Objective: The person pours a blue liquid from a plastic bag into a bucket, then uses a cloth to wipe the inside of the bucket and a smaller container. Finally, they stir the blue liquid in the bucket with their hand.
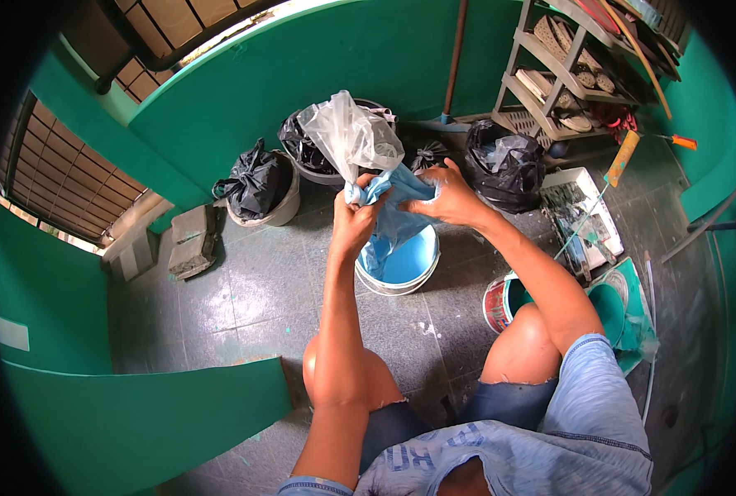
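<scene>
A clear plastic bag (pixel 353 136), smeared light blue on its lower part, is held up in front of me over a white bucket (pixel 393 289). Its top puffs out above my hands, and its bluish lower end hangs at the bucket's mouth. My left hand (pixel 356 213) is closed round a bunched, twisted part of the bag. On the other side, my right hand (pixel 449 198) pinches the blue-stained plastic between thumb and fingers. Light blue paint (pixel 413 258) shows inside the bucket; whether the bag's end touches it, I cannot tell.
Black rubbish bags (pixel 256 180) stand in bins along the green wall (pixel 244 99). To the right are a paint tray (pixel 599 211), a roller (pixel 623 159), a red-labelled paint can (pixel 495 302) and a green-stained container (pixel 624 306). A shoe rack (pixel 542 83) stands behind; concrete blocks (pixel 193 241) lie left.
</scene>
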Tool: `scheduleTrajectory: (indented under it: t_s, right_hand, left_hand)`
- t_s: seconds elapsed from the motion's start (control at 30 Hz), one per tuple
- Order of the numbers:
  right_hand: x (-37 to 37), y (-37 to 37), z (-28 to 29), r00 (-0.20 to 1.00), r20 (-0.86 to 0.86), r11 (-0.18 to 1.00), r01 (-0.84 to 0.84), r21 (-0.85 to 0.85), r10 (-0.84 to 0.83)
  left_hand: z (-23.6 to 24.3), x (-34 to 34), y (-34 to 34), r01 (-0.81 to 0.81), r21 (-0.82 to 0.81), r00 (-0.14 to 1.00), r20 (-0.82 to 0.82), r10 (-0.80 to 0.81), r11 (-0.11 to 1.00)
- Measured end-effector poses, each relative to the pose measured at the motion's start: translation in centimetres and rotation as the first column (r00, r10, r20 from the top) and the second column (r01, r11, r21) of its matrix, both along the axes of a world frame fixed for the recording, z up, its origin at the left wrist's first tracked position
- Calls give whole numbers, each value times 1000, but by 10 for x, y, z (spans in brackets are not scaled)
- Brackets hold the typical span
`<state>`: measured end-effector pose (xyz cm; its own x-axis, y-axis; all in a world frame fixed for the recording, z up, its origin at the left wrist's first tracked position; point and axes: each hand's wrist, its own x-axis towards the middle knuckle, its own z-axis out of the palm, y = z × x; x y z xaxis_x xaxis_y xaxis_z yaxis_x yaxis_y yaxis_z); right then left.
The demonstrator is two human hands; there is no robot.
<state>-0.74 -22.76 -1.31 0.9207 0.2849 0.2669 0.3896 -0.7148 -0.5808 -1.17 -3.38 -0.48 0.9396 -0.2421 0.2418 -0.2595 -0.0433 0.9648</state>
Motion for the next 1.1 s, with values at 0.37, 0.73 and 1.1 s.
scheduleTrajectory:
  t_s: [0.37,0.73,1.1]
  right_hand:
    - [-6,12,-1,985,31,985,-167,-36,168]
    - [3,-14,-34,997,-23,976,-81,-201,78]
    - [-3,-14,-7,995,-82,984,-36,175,51]
  left_hand:
    - [4,-5,-2,-17,-89,999,-52,13,996]
    - [5,-4,4,-166,-189,985,-70,155,968]
    - [1,3,14,-172,-193,985,-8,174,966]
